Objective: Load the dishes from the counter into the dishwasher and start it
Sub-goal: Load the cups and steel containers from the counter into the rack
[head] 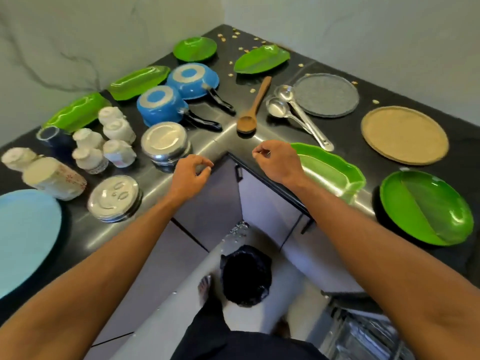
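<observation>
Bearings: clock hours are read from the table's inner corner, with 12 o'clock pointing away from the person.
Grips: left grip (192, 175) and right grip (275, 162) hover over the inner corner of the dark L-shaped table (226, 137), fingers loosely curled, each holding nothing.
Green ware: six pieces, all on the table. The far round plate (194, 49) is at 11 o'clock and the near round plate (426, 206) just past 3. The far leaf tray (262, 59) is at 1, the long leaf tray (139, 81) at 10 and the end leaf tray (78, 113) nearer 9. The scalloped tray (330, 172) is at 3, partly behind the right wrist.
Blue pans: two, upside down, side by side. The far pan (192, 79) is at 11, the near pan (161, 105) at 10.
Steel bowls: two, upside down. The far steel bowl (165, 144) is at 9, just beside the left grip; the near steel bowl (114, 198) is at 8.
Cups: seven white cups (119, 129) appear at 9, upside down, though blur leaves the count unsure. One dark glass (50, 135) stands beside them.
Flat plates: three. The grey plate (326, 94) is at 2, the tan plate (405, 135) at 3 and the light-blue plate (26, 240) at 8.
Utensils: one wooden spoon (253, 110) at 1; two steel ladles (285, 93) side by side at 2.
Below: a blurred wire rack (363, 333) at 5; one black bin bag (245, 276) on the floor at 6.
</observation>
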A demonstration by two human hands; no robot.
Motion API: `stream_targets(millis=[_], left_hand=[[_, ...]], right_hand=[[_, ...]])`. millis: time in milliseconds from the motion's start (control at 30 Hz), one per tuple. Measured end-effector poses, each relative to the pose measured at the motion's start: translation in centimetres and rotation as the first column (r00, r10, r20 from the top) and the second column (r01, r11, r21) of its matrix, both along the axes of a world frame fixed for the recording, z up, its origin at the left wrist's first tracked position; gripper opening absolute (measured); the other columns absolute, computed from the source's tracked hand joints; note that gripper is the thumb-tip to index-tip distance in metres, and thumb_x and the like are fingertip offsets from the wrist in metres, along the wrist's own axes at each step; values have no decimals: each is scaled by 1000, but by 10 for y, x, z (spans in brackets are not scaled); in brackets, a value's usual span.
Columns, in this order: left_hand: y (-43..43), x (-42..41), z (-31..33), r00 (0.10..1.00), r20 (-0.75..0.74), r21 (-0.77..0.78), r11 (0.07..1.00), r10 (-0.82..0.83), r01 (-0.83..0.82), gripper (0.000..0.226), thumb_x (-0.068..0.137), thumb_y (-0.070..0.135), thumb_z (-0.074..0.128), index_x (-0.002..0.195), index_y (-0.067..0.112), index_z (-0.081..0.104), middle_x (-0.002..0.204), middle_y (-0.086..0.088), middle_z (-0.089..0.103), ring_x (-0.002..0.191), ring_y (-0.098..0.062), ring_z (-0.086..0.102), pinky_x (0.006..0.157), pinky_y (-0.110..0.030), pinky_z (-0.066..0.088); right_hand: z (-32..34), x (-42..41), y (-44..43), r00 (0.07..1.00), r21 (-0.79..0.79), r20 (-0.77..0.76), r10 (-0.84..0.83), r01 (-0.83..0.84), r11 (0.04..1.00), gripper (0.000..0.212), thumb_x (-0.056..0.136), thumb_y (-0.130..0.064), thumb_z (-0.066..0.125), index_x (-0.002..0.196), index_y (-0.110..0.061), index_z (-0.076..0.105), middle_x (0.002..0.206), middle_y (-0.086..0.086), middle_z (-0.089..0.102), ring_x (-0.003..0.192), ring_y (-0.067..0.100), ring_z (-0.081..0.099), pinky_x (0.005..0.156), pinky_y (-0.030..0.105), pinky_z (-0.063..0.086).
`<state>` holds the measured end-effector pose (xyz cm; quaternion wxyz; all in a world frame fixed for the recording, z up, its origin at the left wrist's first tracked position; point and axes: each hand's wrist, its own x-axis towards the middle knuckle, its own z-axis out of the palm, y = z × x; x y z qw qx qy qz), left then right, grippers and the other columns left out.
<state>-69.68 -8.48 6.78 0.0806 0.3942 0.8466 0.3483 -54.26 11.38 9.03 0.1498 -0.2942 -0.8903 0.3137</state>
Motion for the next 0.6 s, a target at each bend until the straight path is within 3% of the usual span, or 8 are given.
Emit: stream_targets(millis=[100, 300, 367, 467, 600], left_hand=[[-39, -60, 3, 997, -24, -4, 997, 75, -75, 14, 85, 16, 65, 94, 16, 74, 97, 1, 70, 92, -11, 62, 86, -29, 49], [-110, -159, 14, 978, -91, -17, 981, 189, -191, 19, 82, 26, 61, 96, 19, 73, 100, -2, 71, 98, -20, 63, 90, -43, 49], [-134, -187, 19, 974, -131, -50, 980, 187, -195, 23, 80, 28, 62, 99, 18, 72, 102, -2, 70, 100, -22, 61, 93, -39, 44], [-165, -216, 24, 955, -181, -120, 958, 236, -260, 34, 76, 32, 64, 105, 15, 71, 107, -7, 66, 104, -27, 56, 91, -28, 33], [-184, -238, 28, 958, -203, -263, 932, 201, -251, 50, 72, 42, 65, 117, 20, 66, 113, -9, 58, 109, -31, 51, 91, -43, 45]], right_hand=[[0, -70, -29, 997, 4, 5, 83, -83, 997, 15, 88, -31, 63, 93, -27, 76, 95, -5, 74, 92, 18, 67, 85, 37, 54], [-7, -186, -89, 980, -4, 24, 200, -200, 980, 14, 87, -32, 64, 96, -29, 74, 91, -9, 68, 91, 16, 64, 85, 36, 52], [-9, -223, -111, 966, 12, 30, 257, -257, 966, 17, 85, -34, 65, 100, -31, 72, 91, -13, 65, 90, 13, 62, 84, 35, 52], [-8, -265, -143, 939, 37, 8, 344, -345, 938, 28, 82, -34, 72, 109, -28, 71, 95, -7, 66, 90, 15, 61, 84, 36, 51], [-9, -301, -182, 903, 78, 48, 426, -429, 900, 50, 76, -40, 78, 123, -25, 67, 108, 3, 65, 102, 24, 60, 86, 38, 49]])
